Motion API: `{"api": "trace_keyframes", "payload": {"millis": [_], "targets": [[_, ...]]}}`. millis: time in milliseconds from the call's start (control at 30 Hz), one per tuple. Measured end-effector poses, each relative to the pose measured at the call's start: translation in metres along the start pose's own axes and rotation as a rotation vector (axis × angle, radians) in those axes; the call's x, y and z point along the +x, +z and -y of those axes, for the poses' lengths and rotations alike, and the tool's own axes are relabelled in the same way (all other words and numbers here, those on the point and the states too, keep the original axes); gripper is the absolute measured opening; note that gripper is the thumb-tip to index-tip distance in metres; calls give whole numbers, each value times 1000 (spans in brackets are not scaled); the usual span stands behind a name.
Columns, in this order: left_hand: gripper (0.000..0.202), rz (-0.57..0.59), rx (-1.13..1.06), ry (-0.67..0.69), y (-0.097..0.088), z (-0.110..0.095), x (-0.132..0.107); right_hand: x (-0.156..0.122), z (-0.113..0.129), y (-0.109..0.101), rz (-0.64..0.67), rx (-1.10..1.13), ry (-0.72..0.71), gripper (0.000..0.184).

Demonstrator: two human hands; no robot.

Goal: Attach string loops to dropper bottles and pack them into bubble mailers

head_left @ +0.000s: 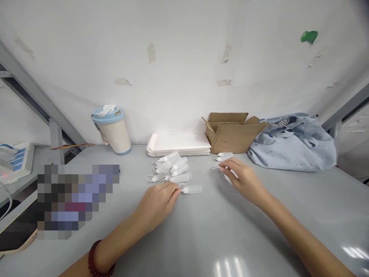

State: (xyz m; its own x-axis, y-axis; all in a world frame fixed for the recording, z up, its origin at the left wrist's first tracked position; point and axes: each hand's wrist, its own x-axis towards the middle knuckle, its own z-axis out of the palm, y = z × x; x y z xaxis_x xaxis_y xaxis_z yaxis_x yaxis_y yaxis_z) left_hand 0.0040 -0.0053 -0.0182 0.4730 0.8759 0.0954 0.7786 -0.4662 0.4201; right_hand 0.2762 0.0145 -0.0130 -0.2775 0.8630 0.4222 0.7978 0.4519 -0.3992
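My left hand (158, 204) is closed, its fingertips pinched at the thin cap loop of a small clear dropper bottle (193, 189) that lies on its side on the grey table. My right hand (243, 179) pinches the nozzle end of another dropper bottle (230, 178), mostly covered by the fingers. Behind my left hand lies a loose pile of dropper bottles (175, 165), their nozzles pointing left. Past my right fingertips, a few more dropper bottles (225, 157) lie in front of the cardboard box.
Along the wall stand a cream tumbler with blue lid (113, 132), a stack of white padded envelopes (180, 144), an open cardboard box (235, 136) and a grey-blue cloth bag (294, 148). At left are a phone (19, 227), a blurred-out patch and a power strip (17, 159).
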Motion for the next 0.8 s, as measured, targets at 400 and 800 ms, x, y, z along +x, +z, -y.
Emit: {"api": "trace_keyframes", "payload": {"millis": [400,800], "targets": [[31,91,92,-134,-18,2,0,0,-44,-20,221,-279,290,17],[29,28,171,-100,-14,-12,-5,2,-37,-14,134,-245,265,22]]}}
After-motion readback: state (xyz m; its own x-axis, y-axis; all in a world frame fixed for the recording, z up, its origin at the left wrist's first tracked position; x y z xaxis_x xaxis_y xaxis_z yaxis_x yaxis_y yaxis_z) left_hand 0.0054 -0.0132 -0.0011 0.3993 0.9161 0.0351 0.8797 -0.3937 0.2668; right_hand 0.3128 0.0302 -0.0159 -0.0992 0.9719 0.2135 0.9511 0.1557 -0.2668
